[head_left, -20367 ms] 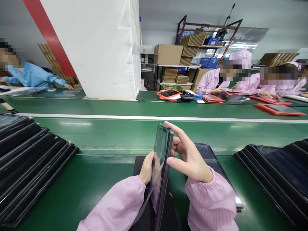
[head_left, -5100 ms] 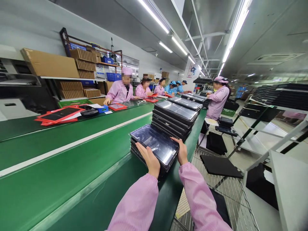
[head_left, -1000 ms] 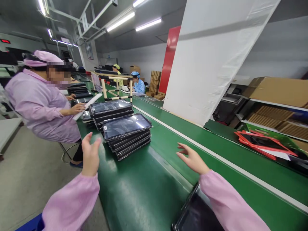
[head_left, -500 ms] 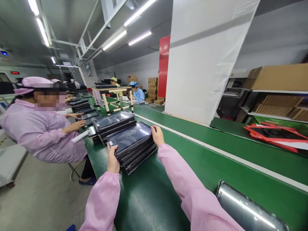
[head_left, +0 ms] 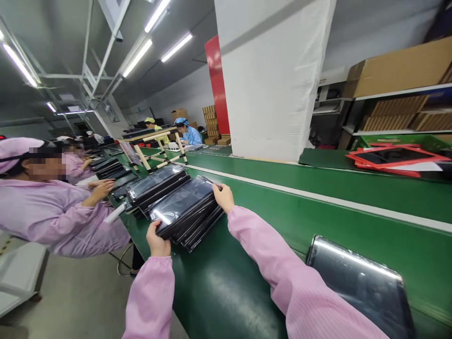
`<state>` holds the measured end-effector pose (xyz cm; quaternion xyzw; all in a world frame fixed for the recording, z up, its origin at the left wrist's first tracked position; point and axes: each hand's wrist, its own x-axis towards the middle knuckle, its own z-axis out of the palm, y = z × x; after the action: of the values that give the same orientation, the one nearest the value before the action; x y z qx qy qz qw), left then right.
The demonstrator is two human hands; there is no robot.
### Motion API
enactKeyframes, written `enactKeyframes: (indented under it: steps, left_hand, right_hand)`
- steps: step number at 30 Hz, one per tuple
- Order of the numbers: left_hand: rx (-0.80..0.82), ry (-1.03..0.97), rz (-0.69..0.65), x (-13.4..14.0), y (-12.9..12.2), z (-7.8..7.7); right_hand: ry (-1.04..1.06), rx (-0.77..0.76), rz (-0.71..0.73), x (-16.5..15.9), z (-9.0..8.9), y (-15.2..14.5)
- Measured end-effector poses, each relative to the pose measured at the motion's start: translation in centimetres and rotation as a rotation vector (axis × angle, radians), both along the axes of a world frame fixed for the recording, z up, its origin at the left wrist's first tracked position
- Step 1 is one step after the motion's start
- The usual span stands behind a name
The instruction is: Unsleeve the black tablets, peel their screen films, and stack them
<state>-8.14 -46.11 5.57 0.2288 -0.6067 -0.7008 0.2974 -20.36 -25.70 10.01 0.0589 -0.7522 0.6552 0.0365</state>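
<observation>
A stack of black tablets (head_left: 203, 230) with glossy screens lies on the green bench, its edges unevenly lined up. My left hand (head_left: 157, 240) is closed on the near left corner of the top tablet (head_left: 187, 200), thumb on the screen side. At the far right corner of that tablet, my right hand (head_left: 223, 197) grips the edge between thumb and fingers. The top tablet sits slightly askew over those under it. Another stack of tablets (head_left: 158, 181) stands just behind, close against this one. A separate glossy tablet (head_left: 360, 278) lies beside my right forearm.
A co-worker in pink (head_left: 60, 212) sits at the left with hands over more tablets. A pipe-framed stand (head_left: 155, 143) rises beyond the stacks. A white wrapped pillar (head_left: 264, 84) borders the green bench (head_left: 282, 183). Red sheets (head_left: 395, 157) lie at the right, near shelves with cartons.
My view has swung to the right. The top tablet has shifted a little askew on the stack, with both my hands still on it. The co-worker's hands have come together.
</observation>
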Motion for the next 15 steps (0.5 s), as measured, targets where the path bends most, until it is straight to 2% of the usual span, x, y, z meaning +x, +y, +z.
enactKeyframes:
  steps: [3,6,10,13,15]
  left_hand:
    - [0.058,-0.003,0.05,1.5,-0.4,0.9]
    - [0.094,-0.129,-0.008,3.0,-0.8,1.8]
    - [0.111,-0.29,-0.048,4.5,-0.9,2.9]
    - [0.082,-0.293,-0.025,6.1,0.1,3.3]
    - [0.02,-0.243,-0.016,7.9,1.8,3.0]
  right_hand:
    - [-0.079,-0.062,0.002,1.7,-0.8,0.9]
    - [-0.18,-0.097,0.051,2.4,-0.9,1.8]
    - [-0.238,-0.139,0.185,3.0,-0.5,2.8]
    - [-0.22,-0.165,0.25,4.3,-0.5,4.3]
    - [-0.208,-0.159,0.265,5.3,-0.7,6.2]
